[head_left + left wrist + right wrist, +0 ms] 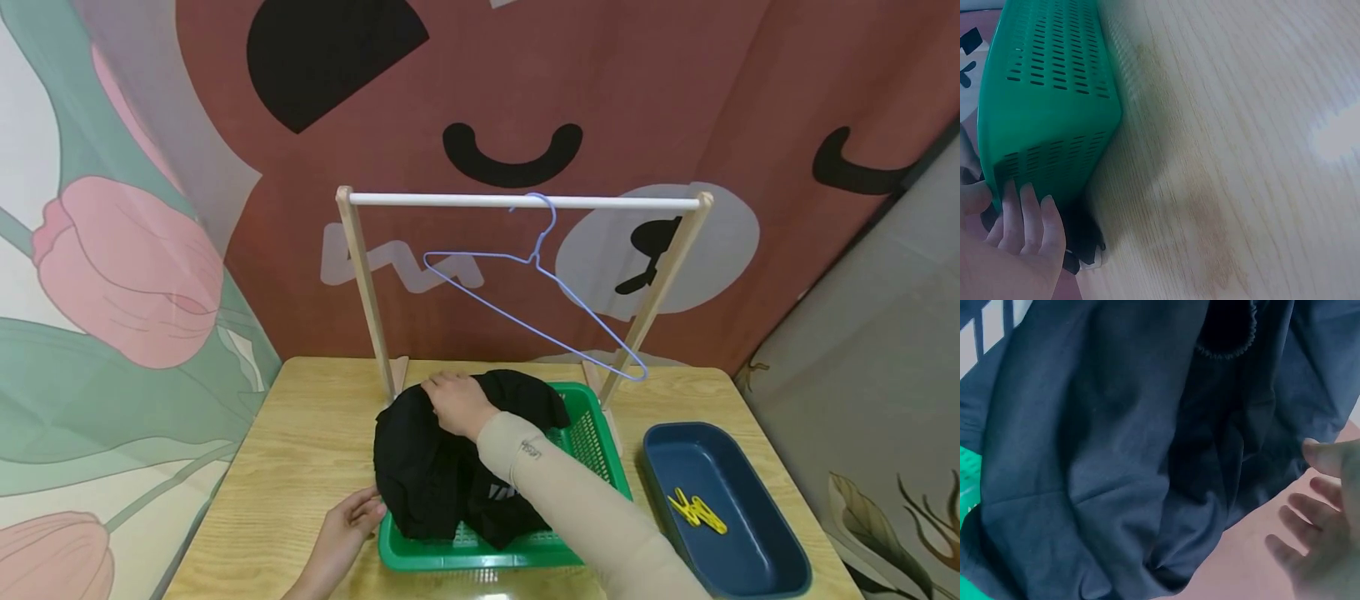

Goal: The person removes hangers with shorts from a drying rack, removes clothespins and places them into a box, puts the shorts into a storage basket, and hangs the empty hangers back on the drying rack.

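Note:
A bunched black garment (427, 467) with white stripes lies in the green basket (600, 446), bulging above its left side. On top of the cloth lies my right hand (459, 406). In the right wrist view its thumb touches the garment (1116, 437) edge, and the other fingers are spread apart from the cloth. My left hand (347, 527) is at the basket's near left side. The left wrist view has its thumb at the rim and its fingers against the outer wall of the basket (1054, 119), holding it there.
A blue hanger (536, 260) hangs from the white bar (450, 200) of a wooden rack behind the basket. Right of the basket stands a dark blue tray (750, 500) with yellow clothespins (697, 510) in it. All stand on a wooden table (300, 433) before a printed curtain.

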A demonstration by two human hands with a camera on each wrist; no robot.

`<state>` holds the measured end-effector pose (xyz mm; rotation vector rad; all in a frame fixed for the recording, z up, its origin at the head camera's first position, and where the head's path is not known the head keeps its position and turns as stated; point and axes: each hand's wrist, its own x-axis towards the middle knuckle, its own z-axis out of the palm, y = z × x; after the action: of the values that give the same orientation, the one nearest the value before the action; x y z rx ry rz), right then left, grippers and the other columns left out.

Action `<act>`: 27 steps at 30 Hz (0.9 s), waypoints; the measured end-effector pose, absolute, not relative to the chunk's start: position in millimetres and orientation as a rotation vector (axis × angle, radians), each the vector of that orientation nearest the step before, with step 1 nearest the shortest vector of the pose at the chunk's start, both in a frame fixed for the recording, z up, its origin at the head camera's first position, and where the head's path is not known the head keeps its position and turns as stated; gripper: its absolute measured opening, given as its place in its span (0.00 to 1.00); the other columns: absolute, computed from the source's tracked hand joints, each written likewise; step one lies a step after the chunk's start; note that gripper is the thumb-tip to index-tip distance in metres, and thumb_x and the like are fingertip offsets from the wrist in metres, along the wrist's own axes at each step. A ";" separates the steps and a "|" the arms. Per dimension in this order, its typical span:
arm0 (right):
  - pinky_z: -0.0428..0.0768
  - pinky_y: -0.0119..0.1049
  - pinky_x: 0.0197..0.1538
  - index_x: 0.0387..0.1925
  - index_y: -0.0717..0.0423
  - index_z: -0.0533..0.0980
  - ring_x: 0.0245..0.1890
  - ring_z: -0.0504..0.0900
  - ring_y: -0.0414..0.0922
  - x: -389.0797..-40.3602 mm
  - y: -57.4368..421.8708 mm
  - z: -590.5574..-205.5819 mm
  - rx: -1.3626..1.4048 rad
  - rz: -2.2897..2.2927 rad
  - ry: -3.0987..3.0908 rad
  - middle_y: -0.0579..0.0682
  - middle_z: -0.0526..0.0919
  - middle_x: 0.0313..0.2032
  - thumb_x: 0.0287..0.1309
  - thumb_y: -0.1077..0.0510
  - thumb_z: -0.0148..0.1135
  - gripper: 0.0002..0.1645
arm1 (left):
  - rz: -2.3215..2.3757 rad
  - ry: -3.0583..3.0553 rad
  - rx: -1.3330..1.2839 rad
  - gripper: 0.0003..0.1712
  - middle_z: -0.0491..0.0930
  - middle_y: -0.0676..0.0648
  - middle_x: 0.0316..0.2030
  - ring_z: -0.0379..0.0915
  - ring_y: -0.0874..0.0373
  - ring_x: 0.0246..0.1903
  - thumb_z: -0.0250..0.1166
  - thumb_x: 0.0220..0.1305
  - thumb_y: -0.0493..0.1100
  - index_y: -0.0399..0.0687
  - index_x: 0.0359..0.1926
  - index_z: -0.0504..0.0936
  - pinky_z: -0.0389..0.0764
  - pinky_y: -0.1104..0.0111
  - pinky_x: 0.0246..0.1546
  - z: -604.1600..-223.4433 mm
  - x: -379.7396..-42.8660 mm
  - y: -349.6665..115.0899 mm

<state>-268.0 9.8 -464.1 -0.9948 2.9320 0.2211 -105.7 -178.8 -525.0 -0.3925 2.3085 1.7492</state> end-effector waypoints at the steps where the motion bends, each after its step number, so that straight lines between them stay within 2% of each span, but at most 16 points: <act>1: 0.68 0.41 0.65 0.69 0.48 0.68 0.67 0.68 0.44 -268.1 8.2 -466.3 -0.967 0.249 2.917 0.47 0.71 0.67 0.70 0.51 0.59 0.29 | 1.750 2.308 -0.392 0.27 0.82 0.45 0.42 0.80 0.53 0.43 0.63 0.70 0.41 0.27 0.63 0.71 0.80 0.62 0.39 -525.0 -105.7 -178.6; 5: 0.68 0.40 0.65 0.74 0.45 0.62 0.68 0.66 0.44 -266.7 2.5 -473.0 -0.904 0.367 2.862 0.46 0.67 0.70 0.73 0.50 0.54 0.31 | 1.747 2.311 -0.388 0.27 0.82 0.44 0.42 0.80 0.52 0.44 0.63 0.71 0.41 0.27 0.63 0.71 0.80 0.63 0.39 -524.9 -105.4 -177.7; 8: 0.71 0.40 0.63 0.73 0.44 0.63 0.67 0.68 0.44 -266.9 1.2 -476.8 -0.902 0.358 2.869 0.47 0.69 0.68 0.73 0.50 0.53 0.30 | 1.754 2.308 -0.383 0.27 0.82 0.44 0.42 0.80 0.51 0.44 0.62 0.71 0.41 0.26 0.63 0.70 0.80 0.62 0.40 -525.6 -104.9 -177.4; 11: 0.74 0.40 0.60 0.69 0.45 0.69 0.63 0.73 0.44 -269.3 2.9 -478.6 -0.890 0.236 2.920 0.46 0.74 0.64 0.72 0.51 0.56 0.27 | 1.764 2.305 -0.386 0.27 0.82 0.44 0.41 0.80 0.52 0.44 0.61 0.72 0.41 0.26 0.63 0.70 0.80 0.61 0.40 -526.9 -104.1 -177.0; 16: 0.78 0.40 0.53 0.59 0.48 0.78 0.51 0.79 0.44 -275.0 7.4 -480.2 -0.882 0.074 2.995 0.45 0.82 0.52 0.67 0.58 0.62 0.19 | 1.767 2.297 -0.388 0.27 0.82 0.45 0.40 0.80 0.53 0.43 0.61 0.72 0.41 0.26 0.64 0.70 0.80 0.59 0.40 -528.8 -103.6 -177.2; 22: 0.80 0.39 0.46 0.55 0.49 0.80 0.45 0.80 0.44 -278.7 5.8 -482.7 -0.984 0.202 3.036 0.47 0.82 0.44 0.63 0.58 0.65 0.18 | 1.763 2.300 -0.385 0.26 0.82 0.46 0.40 0.79 0.55 0.41 0.60 0.72 0.40 0.26 0.64 0.70 0.79 0.59 0.40 -529.5 -103.0 -175.6; 27: 0.80 0.36 0.39 0.44 0.48 0.84 0.37 0.80 0.43 -282.6 2.0 -485.5 -1.009 0.320 3.120 0.47 0.81 0.37 0.66 0.60 0.64 0.08 | 1.746 2.307 -0.380 0.26 0.82 0.46 0.40 0.78 0.56 0.39 0.60 0.72 0.40 0.26 0.63 0.70 0.78 0.60 0.39 -528.8 -102.2 -174.9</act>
<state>-282.6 2.0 -485.5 -1.0090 3.1198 0.3195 -102.2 -174.9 -528.8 -0.3802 2.3073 1.7461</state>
